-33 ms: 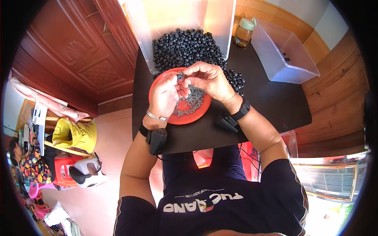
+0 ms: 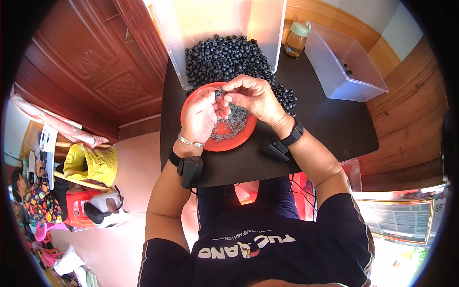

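Observation:
Above an orange-red bowl (image 2: 234, 142), my left hand (image 2: 200, 117) holds a small round black part with a hole (image 2: 218, 94) at its fingertips. My right hand (image 2: 256, 98) meets it there, thumb and forefinger pinched at the black part's side; whatever lies between them is too small to make out. In the bowl is a scatter of tiny grey pieces (image 2: 234, 119), partly covered by my hands. Just beyond stands a big clear plastic bin (image 2: 279, 28) tipped toward me, with a heap of black round parts (image 2: 224, 60) spilling out onto the dark table (image 2: 330, 124).
A second clear bin (image 2: 356, 83) with a few black parts sits at the right, beside a jar with a pale green lid (image 2: 296, 40). A wooden panel (image 2: 406, 129) borders the table's right side. A person in a flowered top (image 2: 43, 203) is at far left.

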Demonstrator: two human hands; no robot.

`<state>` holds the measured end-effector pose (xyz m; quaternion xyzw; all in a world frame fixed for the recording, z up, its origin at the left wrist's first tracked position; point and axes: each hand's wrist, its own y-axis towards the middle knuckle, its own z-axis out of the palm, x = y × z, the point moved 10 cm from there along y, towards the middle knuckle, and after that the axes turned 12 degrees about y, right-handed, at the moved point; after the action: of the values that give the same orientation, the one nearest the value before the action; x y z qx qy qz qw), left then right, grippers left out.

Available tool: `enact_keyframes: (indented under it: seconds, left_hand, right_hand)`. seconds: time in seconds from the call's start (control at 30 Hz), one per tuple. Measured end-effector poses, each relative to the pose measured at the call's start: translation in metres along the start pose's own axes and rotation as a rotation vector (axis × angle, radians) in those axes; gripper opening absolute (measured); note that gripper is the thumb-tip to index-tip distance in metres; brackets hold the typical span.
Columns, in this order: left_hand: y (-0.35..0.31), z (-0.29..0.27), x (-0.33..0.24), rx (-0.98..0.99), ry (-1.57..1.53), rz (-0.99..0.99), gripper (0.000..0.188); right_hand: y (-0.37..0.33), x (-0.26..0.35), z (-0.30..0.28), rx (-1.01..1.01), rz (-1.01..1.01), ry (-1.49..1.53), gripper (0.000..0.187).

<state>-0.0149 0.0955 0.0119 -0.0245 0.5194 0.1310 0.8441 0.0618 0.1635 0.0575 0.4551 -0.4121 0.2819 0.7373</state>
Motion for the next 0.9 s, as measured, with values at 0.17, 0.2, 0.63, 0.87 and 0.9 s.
enact_keyframes:
  seconds: [0.17,0.2,0.63,0.87,0.9]
  left_hand:
    - [0.001,0.0,0.002,0.001,0.038,-0.003,0.022]
    - [0.001,0.0,0.003,0.01,0.046,-0.001,0.022]
    - [0.0,0.006,0.006,0.035,0.004,-0.03,0.021]
    - [0.0,0.008,0.006,0.084,0.065,0.002,0.021]
    - [0.0,0.009,0.007,0.089,0.07,0.001,0.021]
  right_hand:
    - [0.001,-0.002,-0.001,0.002,0.013,-0.021,0.013]
    - [0.001,-0.003,-0.001,-0.001,0.033,-0.053,0.013]
    - [-0.002,0.008,-0.004,-0.086,-0.004,-0.054,0.014]
    - [-0.002,0.011,0.0,-0.028,-0.007,0.017,0.017]
    - [-0.002,0.011,0.002,-0.016,-0.006,0.031,0.017]
